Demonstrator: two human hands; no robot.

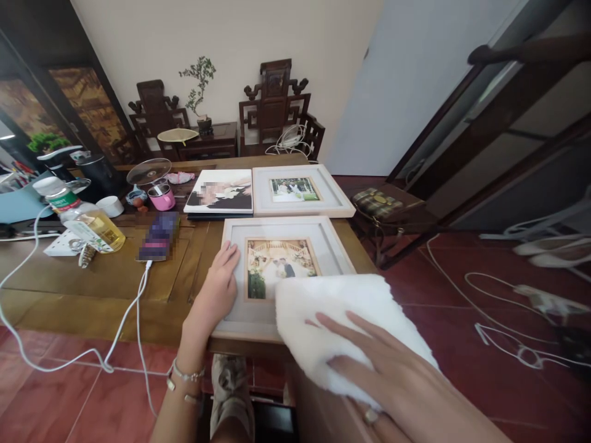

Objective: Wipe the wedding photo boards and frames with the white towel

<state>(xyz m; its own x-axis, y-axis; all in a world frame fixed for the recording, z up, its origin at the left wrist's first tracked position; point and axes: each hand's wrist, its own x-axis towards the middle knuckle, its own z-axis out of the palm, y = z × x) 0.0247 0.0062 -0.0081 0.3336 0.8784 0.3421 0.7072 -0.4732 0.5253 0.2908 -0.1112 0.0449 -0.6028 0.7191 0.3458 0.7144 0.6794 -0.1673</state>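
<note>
A light wooden picture frame [272, 225] lies flat at the table's near edge, with a wedding photo [281, 264] set in a wide pale mount. My left hand [218, 288] grips its left edge, fingers bent over the rim. In my right hand [376, 354] is a fluffy white cloth [337, 298], which covers the frame's lower right part. The thumb and fingers press into the cloth's folds. Just beyond lies a second picture frame [339, 187], and left of it a white-bordered photo album or panel [219, 187], part of its picture blurred.
On the table's left stand a bottle of yellow liquid [99, 227], a pink mug [161, 197] and a phone [158, 237] with a white cable [138, 298]. A stool [392, 206] is at the right. Cables [508, 307] trail over the red floor.
</note>
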